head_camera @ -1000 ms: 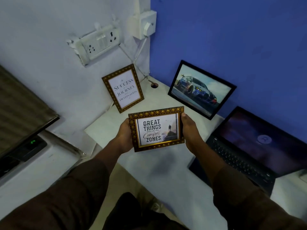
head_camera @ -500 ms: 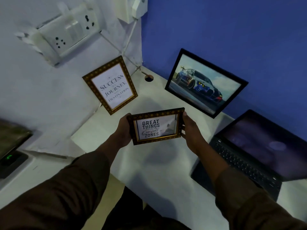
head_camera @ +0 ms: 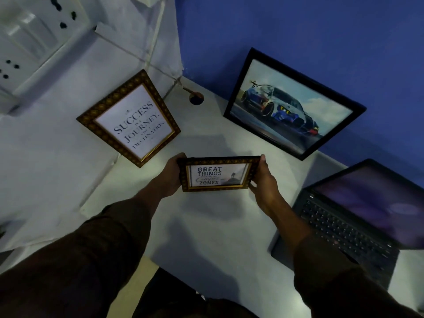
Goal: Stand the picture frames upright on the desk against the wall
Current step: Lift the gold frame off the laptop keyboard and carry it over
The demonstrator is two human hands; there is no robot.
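Head camera looks down on a white desk point(head_camera: 206, 226) set into a corner where a white wall point(head_camera: 57, 145) meets a blue wall point(head_camera: 298, 31). Both hands hold one small gold-patterned frame point(head_camera: 219, 174) with the words "Great Things" on it. The left hand point(head_camera: 171, 174) is closed on its left edge and the right hand point(head_camera: 263, 180) on its right edge, fingers wrapped behind and thumbs in front. The frame is over the middle of the desk, facing the person, well apart from either wall; whether its lower edge touches the desk cannot be told.

Two frames already lean upright: a gold one reading "Success" point(head_camera: 130, 119) against the white wall, and a black one with a car picture point(head_camera: 291, 104) against the blue wall. An open laptop point(head_camera: 348, 214) sits to the right.

The step in hand looks like placing this last frame. The free gap lies in the corner between the two standing frames, near the cable hole point(head_camera: 196, 98). To do it well, carry the frame forward level, set its bottom edge down first a little away from the wall, then tip the top back until it rests. Keep clear of the neighbouring frames, as a nudge could topple them, and loosen both hands only once it stays put.
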